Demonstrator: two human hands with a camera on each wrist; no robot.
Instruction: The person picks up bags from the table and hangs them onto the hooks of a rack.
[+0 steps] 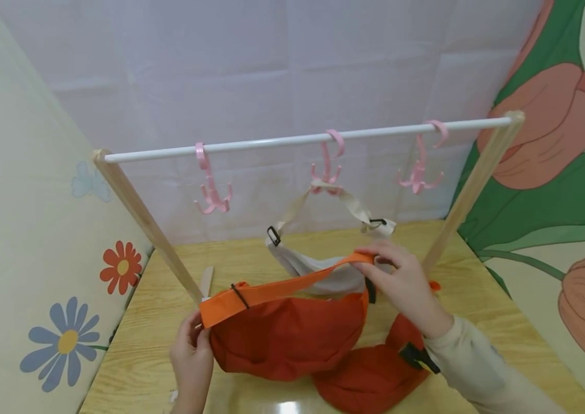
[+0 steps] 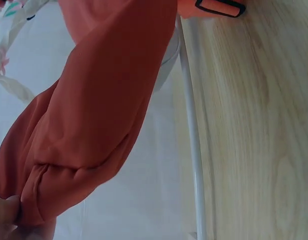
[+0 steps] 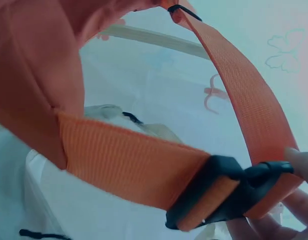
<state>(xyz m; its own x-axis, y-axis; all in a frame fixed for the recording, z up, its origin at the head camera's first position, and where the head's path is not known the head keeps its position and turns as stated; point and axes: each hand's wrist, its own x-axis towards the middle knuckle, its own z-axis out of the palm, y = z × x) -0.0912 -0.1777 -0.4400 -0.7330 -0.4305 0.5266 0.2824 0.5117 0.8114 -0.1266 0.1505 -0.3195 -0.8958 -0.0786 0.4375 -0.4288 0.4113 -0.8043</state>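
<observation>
A red waist bag (image 1: 292, 339) with an orange strap (image 1: 282, 287) is held up between both hands in the head view. At its left end, my left hand (image 1: 194, 351) pinches the bag by the strap's corner; the left wrist view has my fingertips (image 2: 6, 210) on the gathered red cloth. My right hand (image 1: 408, 282) grips the strap's raised right part between thumb and fingers, right at the black buckle (image 3: 224, 192), which looks fastened. Another red waist bag (image 1: 370, 379) lies on the table, partly covered by the first one and the right arm.
A white rail (image 1: 271, 142) on wooden posts carries pink hooks: left (image 1: 211, 190), middle (image 1: 327, 164) and right (image 1: 419, 167). From the middle hook hangs a pale waist bag (image 1: 297, 259) behind the red one. The wooden table (image 1: 137, 345) meets patterned walls on both sides.
</observation>
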